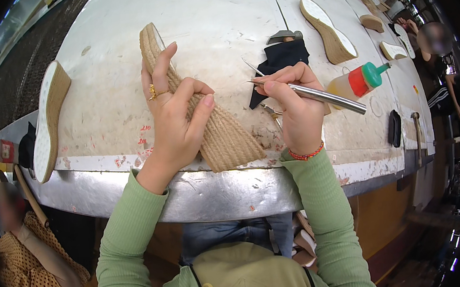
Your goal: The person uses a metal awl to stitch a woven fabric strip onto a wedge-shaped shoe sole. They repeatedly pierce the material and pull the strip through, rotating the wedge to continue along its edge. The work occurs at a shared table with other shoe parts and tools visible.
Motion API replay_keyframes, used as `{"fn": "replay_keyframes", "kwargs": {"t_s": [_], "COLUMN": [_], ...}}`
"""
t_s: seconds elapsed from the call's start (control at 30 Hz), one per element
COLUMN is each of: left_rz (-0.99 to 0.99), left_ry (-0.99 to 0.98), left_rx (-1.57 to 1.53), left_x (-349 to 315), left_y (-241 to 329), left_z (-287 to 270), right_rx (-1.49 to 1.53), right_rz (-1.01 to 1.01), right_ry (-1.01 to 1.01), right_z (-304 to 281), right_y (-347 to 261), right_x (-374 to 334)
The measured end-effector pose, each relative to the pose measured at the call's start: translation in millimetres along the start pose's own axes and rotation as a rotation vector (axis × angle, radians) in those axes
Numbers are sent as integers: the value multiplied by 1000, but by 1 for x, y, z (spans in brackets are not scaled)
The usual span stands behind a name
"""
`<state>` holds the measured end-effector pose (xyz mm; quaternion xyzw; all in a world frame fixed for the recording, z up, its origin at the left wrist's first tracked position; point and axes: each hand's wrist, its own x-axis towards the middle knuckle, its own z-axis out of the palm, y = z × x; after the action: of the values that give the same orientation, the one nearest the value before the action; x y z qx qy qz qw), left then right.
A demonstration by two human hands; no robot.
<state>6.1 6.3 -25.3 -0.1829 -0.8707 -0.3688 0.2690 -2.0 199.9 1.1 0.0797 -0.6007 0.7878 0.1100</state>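
Observation:
In the middle of the table a wedge sole (232,138) covered in woven tan rope stands at a slant, its thick end toward the near edge. My left hand (176,104) lies over it and holds it, thumb and forefinger bent close together on the near side. A gold ring is on one finger. Just to the right, my right hand (298,103) grips a pen-like steel craft tool (342,102) with a thin pointed tip aimed left toward the sole. Beside that hand lie black cloth pieces (282,55) and a thin pointed metal piece (252,66).
A squeeze bottle (357,82) with a green cap stands to the right. Other wedge soles lie at the far right (331,34) and left (55,116). A hammer (417,131) and a black object (394,127) are near the right edge. People (42,266) sit on both sides.

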Motion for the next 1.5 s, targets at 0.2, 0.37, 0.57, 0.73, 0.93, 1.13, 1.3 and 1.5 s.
{"fn": "replay_keyframes", "kwargs": {"t_s": [0.2, 0.37, 0.57, 0.73, 0.93, 1.13, 1.3, 1.5], "left_rz": [-9, 17, 48, 45, 57, 62, 38, 19], "left_ry": [1, -142, -214, -230, -208, -208, -209, -141], "left_rx": [76, 119, 84, 84, 101, 128, 133, 119], "left_x": [0, -1, 0, 1, 0, -1, -1, -3], "left_y": [6, 15, 14, 14, 14, 15, 18, 21], "left_z": [-8, -16, -17, -16, -13, -12, -14, -13], "right_rx": [-63, -177, -290, -320, -363, -434, 11, 94], "right_rz": [4, -73, -177, -207, -275, -313, -55, -2], "right_ry": [-83, -254, -290, -287, -290, -289, -153, 2], "right_z": [2, 11, 12, 11, 12, 15, 4, -16], "right_y": [-6, -4, 6, 11, 11, 9, 4, -6], "right_x": [-6, -27, -39, -39, -37, -35, -26, -14]}}
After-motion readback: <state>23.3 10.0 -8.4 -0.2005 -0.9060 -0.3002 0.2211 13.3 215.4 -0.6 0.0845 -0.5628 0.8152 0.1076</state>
